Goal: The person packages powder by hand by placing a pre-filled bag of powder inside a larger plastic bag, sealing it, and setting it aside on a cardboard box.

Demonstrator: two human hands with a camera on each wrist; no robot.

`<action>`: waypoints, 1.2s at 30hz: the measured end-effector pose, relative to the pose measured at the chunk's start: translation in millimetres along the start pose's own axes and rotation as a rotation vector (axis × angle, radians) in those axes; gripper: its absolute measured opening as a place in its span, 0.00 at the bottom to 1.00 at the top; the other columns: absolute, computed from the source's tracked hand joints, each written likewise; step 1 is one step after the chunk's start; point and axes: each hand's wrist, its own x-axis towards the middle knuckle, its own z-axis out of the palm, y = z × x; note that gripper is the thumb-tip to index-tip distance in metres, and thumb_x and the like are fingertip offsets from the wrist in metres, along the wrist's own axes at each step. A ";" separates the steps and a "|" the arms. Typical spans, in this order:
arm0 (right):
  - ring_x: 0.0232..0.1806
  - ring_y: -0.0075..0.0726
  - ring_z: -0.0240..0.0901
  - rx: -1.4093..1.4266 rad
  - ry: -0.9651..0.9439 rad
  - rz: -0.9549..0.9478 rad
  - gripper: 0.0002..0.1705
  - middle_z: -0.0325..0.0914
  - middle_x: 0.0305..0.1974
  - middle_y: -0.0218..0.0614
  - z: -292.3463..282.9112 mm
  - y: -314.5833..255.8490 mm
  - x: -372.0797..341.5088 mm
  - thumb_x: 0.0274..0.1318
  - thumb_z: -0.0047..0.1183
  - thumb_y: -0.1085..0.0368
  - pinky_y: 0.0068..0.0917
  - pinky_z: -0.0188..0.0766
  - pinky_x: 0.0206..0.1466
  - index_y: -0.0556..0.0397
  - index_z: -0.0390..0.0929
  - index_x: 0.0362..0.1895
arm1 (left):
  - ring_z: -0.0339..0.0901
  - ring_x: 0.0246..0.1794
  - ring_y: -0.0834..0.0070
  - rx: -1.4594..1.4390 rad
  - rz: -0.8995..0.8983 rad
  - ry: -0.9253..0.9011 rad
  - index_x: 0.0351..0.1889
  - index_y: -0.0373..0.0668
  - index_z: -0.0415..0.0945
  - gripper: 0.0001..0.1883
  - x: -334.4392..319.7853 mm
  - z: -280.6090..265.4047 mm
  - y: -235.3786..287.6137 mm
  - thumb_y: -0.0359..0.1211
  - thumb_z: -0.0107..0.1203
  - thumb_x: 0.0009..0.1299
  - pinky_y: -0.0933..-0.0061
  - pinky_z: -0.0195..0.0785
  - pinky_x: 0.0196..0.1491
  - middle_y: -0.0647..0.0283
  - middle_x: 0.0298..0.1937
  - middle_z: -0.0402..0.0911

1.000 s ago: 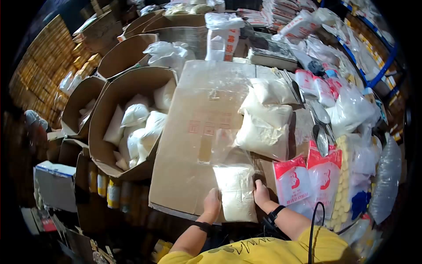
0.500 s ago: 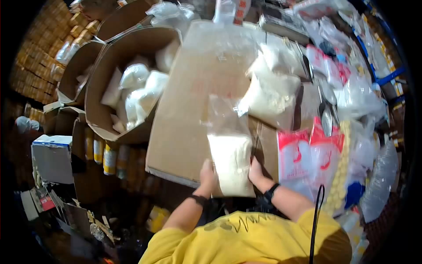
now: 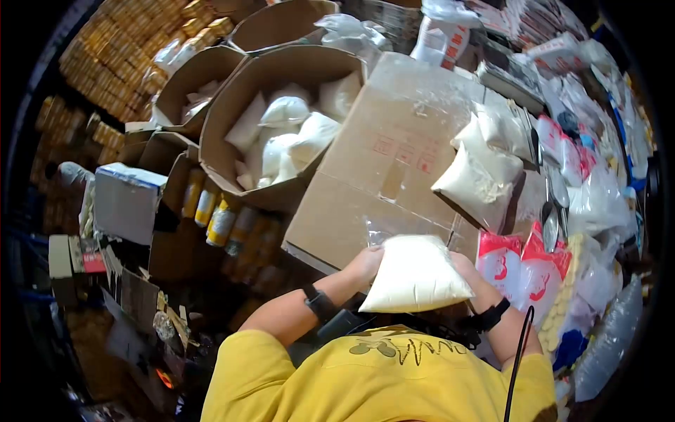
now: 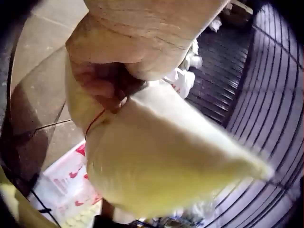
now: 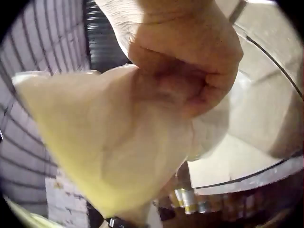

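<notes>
A clear plastic bag of cream-coloured powder (image 3: pixel 418 278) is held between both hands at the person's chest, in front of the cardboard's near edge. My left hand (image 3: pixel 369 264) grips its left side; in the left wrist view, curled fingers (image 4: pixel 102 90) dig into the plastic. On the opposite side, my right hand (image 3: pixel 462 266) grips the bag, partly hidden behind it. Folded fingers (image 5: pixel 211 92) clutch the plastic in the right wrist view. The bag's full lower end points toward the yellow shirt, and its loose clear top shows beyond the left hand.
Flattened cardboard (image 3: pixel 344 197) covers the work surface. Filled powder bags (image 3: pixel 485 172) lie on its right, beside red-and-white printed bags (image 3: pixel 499 264) and metal scoops (image 3: pixel 550 218). A large open carton (image 3: pixel 218 151) with several white bags stands at the left.
Both hands have lifted the bag from the cardboard's near edge toward the chest and tipped it, so its filled bottom faces the person. The head view has also shifted.
</notes>
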 end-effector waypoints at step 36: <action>0.15 0.28 0.66 -0.484 0.291 -0.504 0.16 0.70 0.16 0.35 76.0 -3.3 -76.9 0.58 0.41 0.62 0.22 0.65 0.20 0.56 0.69 0.20 | 0.69 0.15 0.71 0.966 0.408 0.194 0.30 0.34 0.71 0.13 -47.1 33.6 73.2 0.33 0.40 0.69 0.71 0.66 0.24 0.60 0.17 0.70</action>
